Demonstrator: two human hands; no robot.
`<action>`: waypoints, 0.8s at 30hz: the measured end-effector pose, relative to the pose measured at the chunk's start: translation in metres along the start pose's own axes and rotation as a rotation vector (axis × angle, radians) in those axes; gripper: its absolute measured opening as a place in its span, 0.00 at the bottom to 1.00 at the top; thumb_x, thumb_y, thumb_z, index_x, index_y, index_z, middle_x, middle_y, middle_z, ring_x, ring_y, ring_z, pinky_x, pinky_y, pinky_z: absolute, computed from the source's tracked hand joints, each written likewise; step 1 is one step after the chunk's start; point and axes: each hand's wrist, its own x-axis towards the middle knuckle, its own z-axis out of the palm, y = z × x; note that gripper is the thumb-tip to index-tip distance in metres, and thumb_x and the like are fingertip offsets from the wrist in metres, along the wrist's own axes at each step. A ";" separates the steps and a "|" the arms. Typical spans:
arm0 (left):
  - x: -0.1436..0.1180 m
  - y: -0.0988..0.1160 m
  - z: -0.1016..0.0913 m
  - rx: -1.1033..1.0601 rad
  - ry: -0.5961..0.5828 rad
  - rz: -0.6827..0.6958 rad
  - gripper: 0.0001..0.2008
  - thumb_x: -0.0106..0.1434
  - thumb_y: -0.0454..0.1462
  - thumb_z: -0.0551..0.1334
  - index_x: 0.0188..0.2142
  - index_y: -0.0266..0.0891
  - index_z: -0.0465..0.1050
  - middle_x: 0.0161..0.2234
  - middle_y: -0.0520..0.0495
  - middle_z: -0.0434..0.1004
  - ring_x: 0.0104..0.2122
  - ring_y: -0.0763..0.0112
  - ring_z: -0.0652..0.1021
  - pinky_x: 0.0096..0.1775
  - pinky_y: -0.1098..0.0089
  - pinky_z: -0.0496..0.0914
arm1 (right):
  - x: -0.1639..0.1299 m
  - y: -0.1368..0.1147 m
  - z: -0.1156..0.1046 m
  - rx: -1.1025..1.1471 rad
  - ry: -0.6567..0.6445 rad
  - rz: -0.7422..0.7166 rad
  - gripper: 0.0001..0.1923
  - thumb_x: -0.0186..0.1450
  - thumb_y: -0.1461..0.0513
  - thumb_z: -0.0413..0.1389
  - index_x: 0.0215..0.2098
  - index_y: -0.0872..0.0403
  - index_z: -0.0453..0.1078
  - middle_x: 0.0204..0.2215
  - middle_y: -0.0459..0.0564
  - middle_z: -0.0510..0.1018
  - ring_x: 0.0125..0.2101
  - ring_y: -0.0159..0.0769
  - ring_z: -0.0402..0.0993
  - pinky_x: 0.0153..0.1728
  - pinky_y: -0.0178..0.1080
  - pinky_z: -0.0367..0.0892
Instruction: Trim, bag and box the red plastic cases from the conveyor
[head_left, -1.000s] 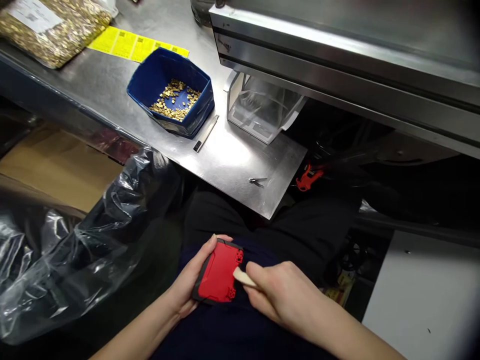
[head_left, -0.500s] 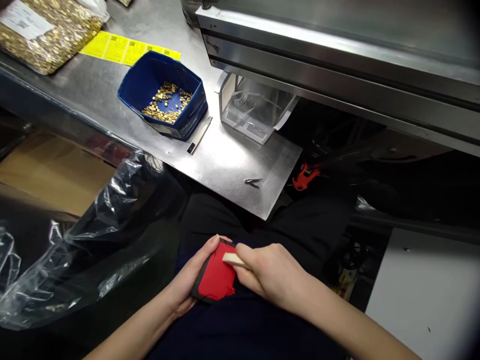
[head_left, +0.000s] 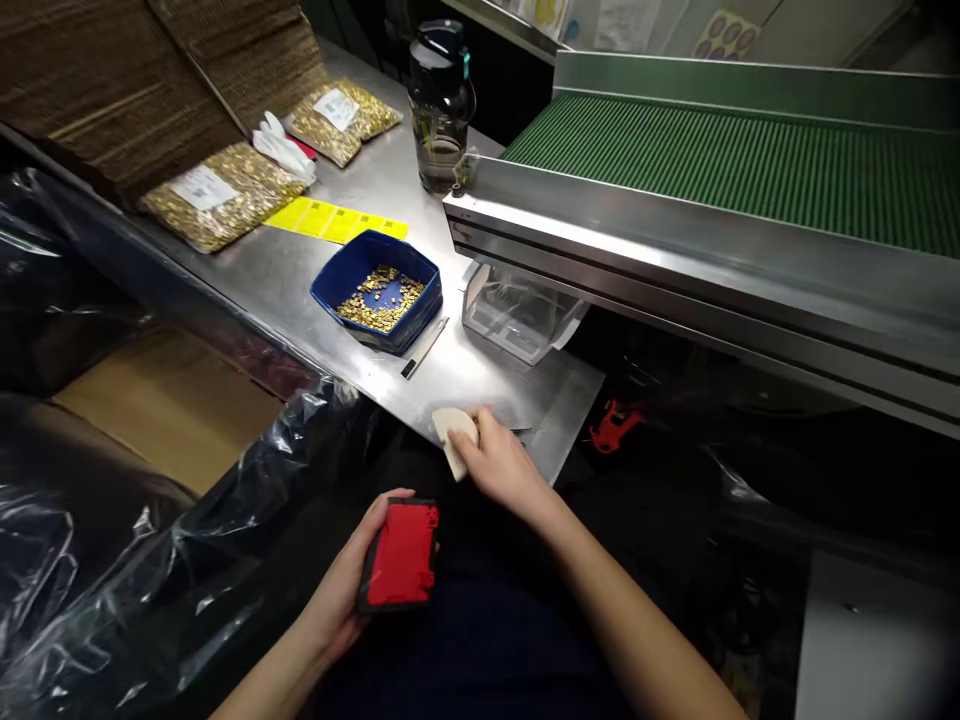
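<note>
While left hand (head_left: 341, 590) holds red part (head_left: 401, 555), right hand (head_left: 499, 465) lifted away.

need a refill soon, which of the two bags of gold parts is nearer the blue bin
The bag beside the cardboard, with the white label facing up. The other bag lies farther back, near the water bottle, well beyond the blue bin.

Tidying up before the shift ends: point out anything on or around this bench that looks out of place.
One thing stands out: a red clip lies down in the dark gap below the steel bench edge, off the work surface, as if dropped. The brass bits sit inside the blue tray, none spilled.
</note>
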 end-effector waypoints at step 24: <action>0.005 -0.010 -0.031 -0.069 -0.110 0.133 0.29 0.71 0.47 0.62 0.67 0.43 0.60 0.48 0.39 0.83 0.44 0.58 0.83 0.46 0.64 0.75 | -0.030 0.266 -0.033 -0.726 -0.128 -0.178 0.29 0.64 0.71 0.50 0.64 0.60 0.66 0.64 0.71 0.66 0.65 0.58 0.61 0.62 0.56 0.58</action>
